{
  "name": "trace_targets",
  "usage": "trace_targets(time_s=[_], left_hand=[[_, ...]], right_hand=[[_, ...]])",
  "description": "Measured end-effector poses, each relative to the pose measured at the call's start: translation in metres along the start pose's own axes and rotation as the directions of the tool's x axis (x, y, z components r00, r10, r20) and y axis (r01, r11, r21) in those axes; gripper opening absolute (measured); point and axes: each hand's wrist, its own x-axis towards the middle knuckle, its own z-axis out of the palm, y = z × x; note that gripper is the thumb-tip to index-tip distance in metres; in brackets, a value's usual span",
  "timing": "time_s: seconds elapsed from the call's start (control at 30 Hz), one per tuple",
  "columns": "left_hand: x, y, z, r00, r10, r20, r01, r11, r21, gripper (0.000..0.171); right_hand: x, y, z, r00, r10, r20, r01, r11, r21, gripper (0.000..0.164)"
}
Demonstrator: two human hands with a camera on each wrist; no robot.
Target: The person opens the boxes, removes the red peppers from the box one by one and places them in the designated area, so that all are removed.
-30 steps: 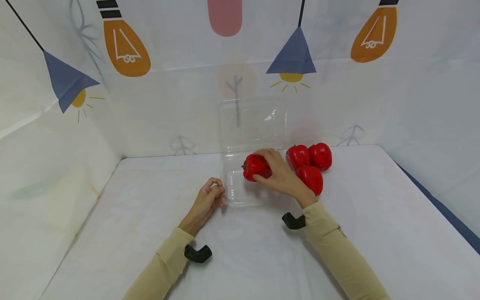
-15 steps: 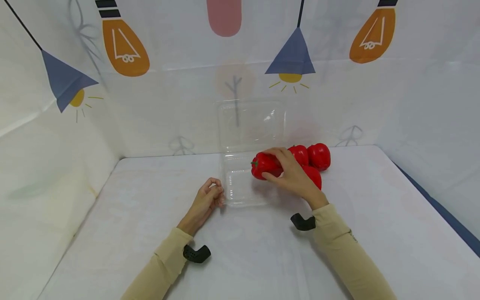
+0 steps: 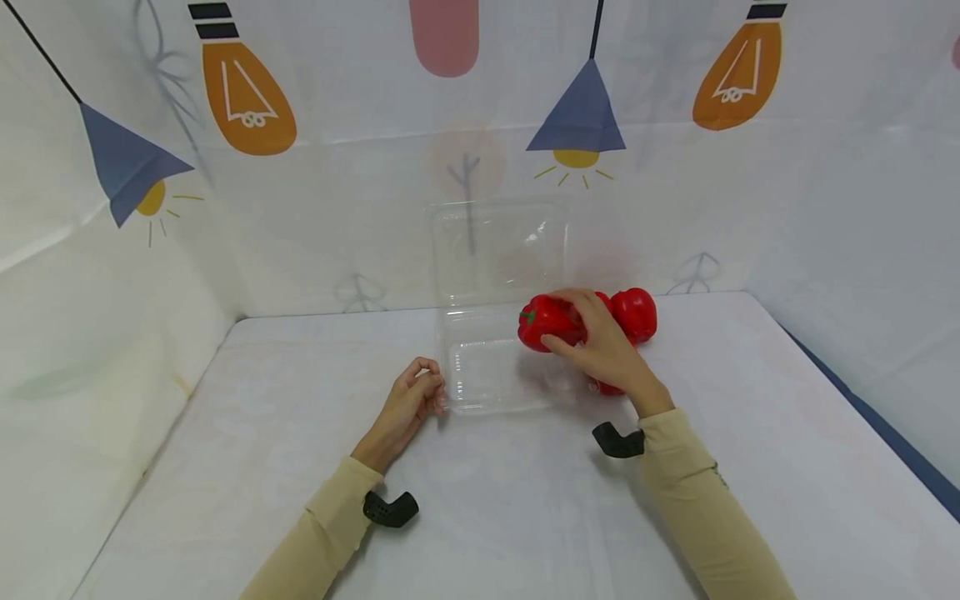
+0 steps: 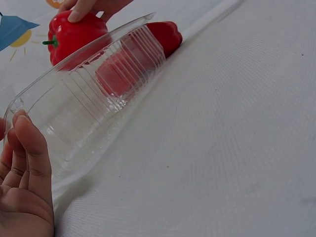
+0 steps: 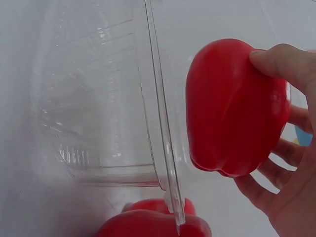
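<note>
In the head view my right hand [image 3: 603,346] grips a red bell pepper [image 3: 546,323] with a green stem, above the right side of an open clear plastic clamshell container [image 3: 480,379]. The right wrist view has this bell pepper [image 5: 232,108] between thumb and fingers, apart from the container rim [image 5: 163,103]. At the container's left edge, my left hand [image 3: 405,408] pinches the rim near a corner, thumb foremost in the left wrist view. Other red bell peppers [image 3: 636,312] sit right of the container, partly hidden behind the right hand.
The container's transparent lid [image 3: 498,250] stands raised at the back, close to the printed cloth wall [image 3: 337,208]. White cloth covers the table [image 3: 480,500]. Black wrist-worn devices [image 3: 618,440] stick out from both sleeves.
My right hand has carried the bell pepper rightward and slightly back, from over the container's middle toward its right edge, now covering more of the other peppers. The left hand stays at the rim.
</note>
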Motion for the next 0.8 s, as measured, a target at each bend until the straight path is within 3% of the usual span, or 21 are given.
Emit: trace_targets(time_s=[0.43,0.8], left_hand=[[-0.001,0.001,0.001,1.000,-0.010,-0.006,0.010,1.000,0.011,0.006],[-0.001,0.000,0.001,1.000,-0.016,-0.009,0.016,1.000,-0.006,0.004]], right_hand=[[-0.007,0.008,-0.019,0.998,0.034,-0.043,-0.032,0.998,0.045,0.062],[-0.011,0.017,-0.031,0.997,0.018,-0.070,-0.012,0.997,0.082,0.062]])
